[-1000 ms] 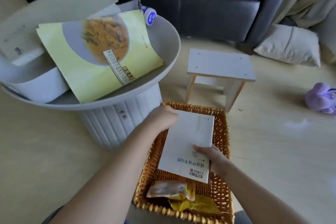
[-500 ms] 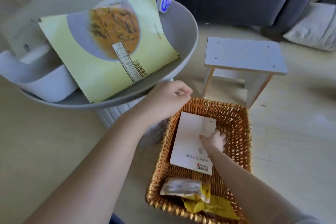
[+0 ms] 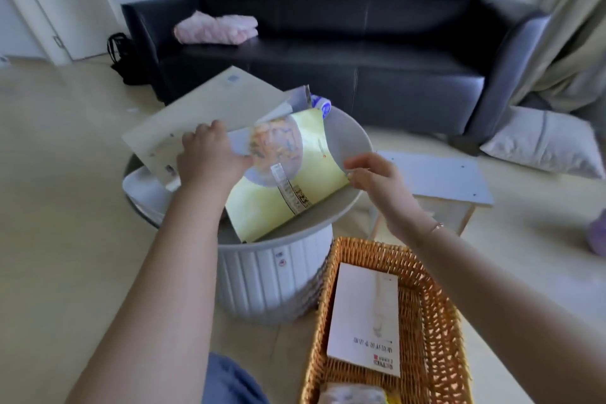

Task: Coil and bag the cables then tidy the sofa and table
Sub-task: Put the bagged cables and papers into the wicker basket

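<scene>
The pale yellow booklet with the round food picture [image 3: 288, 174] lay tilted in the round grey dish-topped desk [image 3: 352, 141], and I took that desk as my landmark. The booklet's long axis ran from the desk's near rim, by its ribbed base, up and away toward the far rim, where a small white and blue bottle [image 3: 323, 105] poked out behind it. My left hand [image 3: 210, 161] was over the desk's left half, resting on the booklet's upper left part, where a white sheet corner showed; its fingers [image 3: 203, 134] curled down over that edge, but I could not tell whether they pinched paper or only pressed it. A flat beige cardboard sheet [image 3: 196, 115] leaned across the desk's far-left rim, just behind those fingers.

My right hand [image 3: 377, 174] was at the desk's right rim, nearer to the booklet's lower right corner, its fingertips [image 3: 352, 162] loosely spread and just at that corner, touching or nearly so, holding nothing firmly that I could see. I judged the booklet was the next thing to lift: both hands flanked it, so a two-sided grip along its short edges would suit.

The brown wicker basket [image 3: 439, 321] stood on the floor just to the near-right of the desk's base, with a white card with red print [image 3: 360, 315] already lying flat inside.
</scene>
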Demonstrator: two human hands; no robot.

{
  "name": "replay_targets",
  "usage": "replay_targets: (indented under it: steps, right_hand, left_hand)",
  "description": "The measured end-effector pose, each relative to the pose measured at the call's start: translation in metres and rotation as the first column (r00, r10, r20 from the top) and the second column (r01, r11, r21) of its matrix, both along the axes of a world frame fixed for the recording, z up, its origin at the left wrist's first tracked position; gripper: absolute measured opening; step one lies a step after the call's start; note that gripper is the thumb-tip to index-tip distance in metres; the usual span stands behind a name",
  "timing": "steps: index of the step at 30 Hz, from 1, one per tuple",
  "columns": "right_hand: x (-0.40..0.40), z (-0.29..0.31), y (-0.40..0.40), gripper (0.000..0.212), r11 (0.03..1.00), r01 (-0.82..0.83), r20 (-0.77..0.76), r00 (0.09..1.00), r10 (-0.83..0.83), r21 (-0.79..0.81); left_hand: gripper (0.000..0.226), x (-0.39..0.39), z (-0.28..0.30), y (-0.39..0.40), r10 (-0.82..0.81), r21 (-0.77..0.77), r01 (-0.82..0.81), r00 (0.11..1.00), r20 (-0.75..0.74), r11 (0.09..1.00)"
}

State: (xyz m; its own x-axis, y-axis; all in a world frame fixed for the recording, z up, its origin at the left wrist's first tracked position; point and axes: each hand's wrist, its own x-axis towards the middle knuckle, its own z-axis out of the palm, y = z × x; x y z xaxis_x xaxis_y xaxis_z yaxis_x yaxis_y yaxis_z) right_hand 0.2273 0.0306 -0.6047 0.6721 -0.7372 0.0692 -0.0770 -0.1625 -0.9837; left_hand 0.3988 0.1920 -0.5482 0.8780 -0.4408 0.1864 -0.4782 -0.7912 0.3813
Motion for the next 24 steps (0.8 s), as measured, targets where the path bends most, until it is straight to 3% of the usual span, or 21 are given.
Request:
replay_targets:
  steps: [4,7,10,12,13,16,18,20,24]
  right_hand:
    - [0.02,0.007,0.016,0.02,0.987,-0.077,-0.078,0.993,0.089,0.142]
    - [0.03,0.0,0.02,0.017,0.978,-0.014,-0.136,0.99,0.043,0.207]
    - [0.034,-0.006,0.023,0.055,0.948,0.073,-0.09,0.995,-0.047,0.311]
    - [0.038,-0.004,0.025,0.079,0.902,0.068,0.001,0.997,-0.075,0.426]
    - [0.039,0.0,0.027,0.08,0.871,0.029,0.041,0.998,-0.056,0.491]
    - [0.053,0.021,0.034,0.046,0.774,-0.218,0.267,0.961,0.065,0.595]
    - [0.069,0.034,0.039,0.027,0.805,-0.225,0.354,0.935,0.02,0.549]
    - [0.084,0.044,0.041,0.026,0.845,-0.167,0.357,0.933,-0.03,0.508]
    - [0.117,0.058,0.058,0.026,0.776,-0.24,0.361,0.932,0.017,0.583]
  left_hand:
    - [0.055,0.013,-0.004,-0.001,-0.055,-0.198,0.038,0.995,-0.08,0.979]
    - [0.044,0.007,-0.001,-0.004,-0.128,-0.282,0.122,0.992,-0.002,0.952]
    - [0.05,0.005,0.013,-0.004,-0.137,-0.444,0.127,0.991,0.011,0.887]
    - [0.057,0.014,0.023,-0.002,-0.171,-0.619,0.078,0.981,-0.093,0.781]
    - [0.054,0.018,0.028,0.0,-0.217,-0.706,0.058,0.967,-0.137,0.706]
    - [0.021,0.024,0.04,0.004,-0.337,-0.849,-0.002,0.917,-0.212,0.528]
    - [0.018,0.026,0.047,0.003,-0.405,-0.877,-0.042,0.876,-0.263,0.478]
    - [0.013,0.036,0.054,0.002,-0.423,-0.852,-0.011,0.864,-0.271,0.523]
    - [0.014,0.095,0.064,0.015,-0.299,-0.642,0.056,0.914,-0.276,0.765]
